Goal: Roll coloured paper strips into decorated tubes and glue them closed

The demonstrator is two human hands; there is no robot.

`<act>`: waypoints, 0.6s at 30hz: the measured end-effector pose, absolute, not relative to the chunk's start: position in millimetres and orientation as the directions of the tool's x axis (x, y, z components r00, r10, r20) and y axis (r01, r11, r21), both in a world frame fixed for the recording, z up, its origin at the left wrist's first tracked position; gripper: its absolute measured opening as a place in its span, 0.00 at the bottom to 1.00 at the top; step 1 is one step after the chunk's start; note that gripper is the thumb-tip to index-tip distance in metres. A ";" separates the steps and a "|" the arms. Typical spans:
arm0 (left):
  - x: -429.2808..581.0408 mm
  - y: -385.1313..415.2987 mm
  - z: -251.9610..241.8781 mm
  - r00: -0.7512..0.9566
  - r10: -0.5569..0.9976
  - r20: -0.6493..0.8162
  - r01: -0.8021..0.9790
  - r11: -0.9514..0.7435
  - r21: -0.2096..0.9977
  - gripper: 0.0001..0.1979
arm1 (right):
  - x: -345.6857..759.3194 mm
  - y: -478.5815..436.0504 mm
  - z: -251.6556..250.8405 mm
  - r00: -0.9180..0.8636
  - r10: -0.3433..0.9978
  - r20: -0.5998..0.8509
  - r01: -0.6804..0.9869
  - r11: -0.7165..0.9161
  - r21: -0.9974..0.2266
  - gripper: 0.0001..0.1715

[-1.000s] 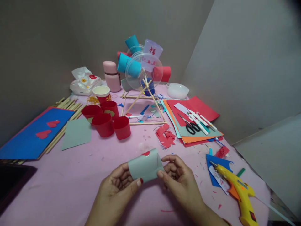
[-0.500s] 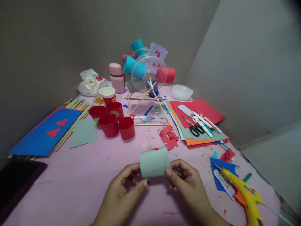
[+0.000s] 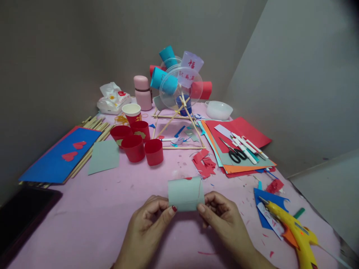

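Note:
A pale grey-green paper tube lies sideways between my hands, low over the pink tabletop. My left hand pinches its left end, the thumb with a red nail in front. At the right end, my right hand grips the paper between thumb and fingers. A bit of red shows on the tube's upper edge, and a thin line runs down near its right end. Beyond it stand several red paper cups. Red paper scraps lie just behind the tube.
A stick frame carries a clear wheel with coloured cups at the back. The yellow glue gun lies at right, near scissors and markers on stacked paper. At left are blue card, wooden sticks and a dark tablet.
My left thumb has closed onto the tube's lower left edge, where it was apart before. The view has shifted slightly, so the table's things sit a little further right.

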State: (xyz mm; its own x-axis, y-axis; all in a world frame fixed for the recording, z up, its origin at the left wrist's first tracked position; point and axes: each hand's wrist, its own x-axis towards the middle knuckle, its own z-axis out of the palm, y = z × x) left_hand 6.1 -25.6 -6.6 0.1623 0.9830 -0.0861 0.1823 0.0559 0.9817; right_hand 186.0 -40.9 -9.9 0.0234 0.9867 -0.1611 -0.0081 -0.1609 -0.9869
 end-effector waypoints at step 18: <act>7.2 -25.3 -9.8 0.190 0.980 -0.059 0.231 0.013 0.973 0.11 | 190.6 -37.2 -7.3 -0.105 0.994 -0.020 0.050 -0.014 -0.999 0.15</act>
